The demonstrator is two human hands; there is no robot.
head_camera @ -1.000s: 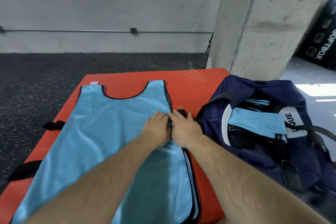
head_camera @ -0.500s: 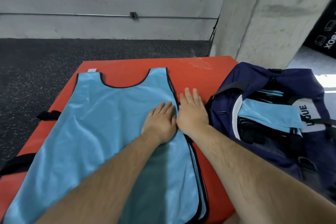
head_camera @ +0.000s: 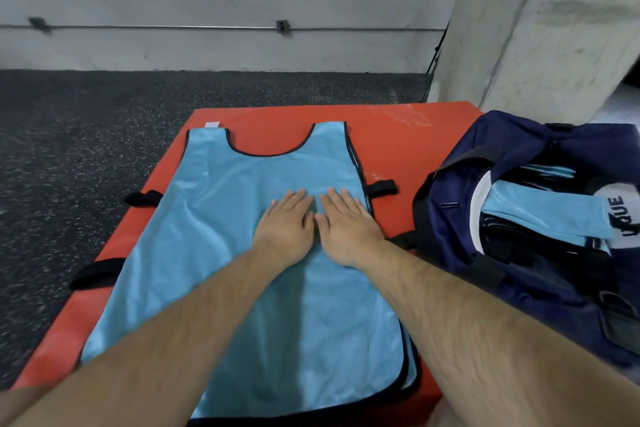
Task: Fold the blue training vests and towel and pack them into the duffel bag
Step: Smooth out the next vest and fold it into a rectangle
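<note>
A light blue training vest (head_camera: pixel 214 236) with black trim lies spread flat on an orange mat (head_camera: pixel 391 149), its neck hole at the far end. More blue edges show under its right and near hem. My left hand (head_camera: pixel 285 224) and my right hand (head_camera: pixel 346 224) press flat on the vest's middle, side by side, fingers straight. To the right stands a navy duffel bag (head_camera: pixel 450 218), open, with a folded blue vest (head_camera: pixel 540 215) lying inside on dark contents.
Black strap handles (head_camera: pixel 381 188) stick out from the mat's sides. Dark speckled floor (head_camera: pixel 86 135) lies to the left and beyond. A concrete pillar (head_camera: pixel 540 28) rises behind the bag, and a grey wall runs along the back.
Both hands have slid left from the vest's right edge onto its middle, and the right hand now lies flat on the fabric. The view has tilted.
</note>
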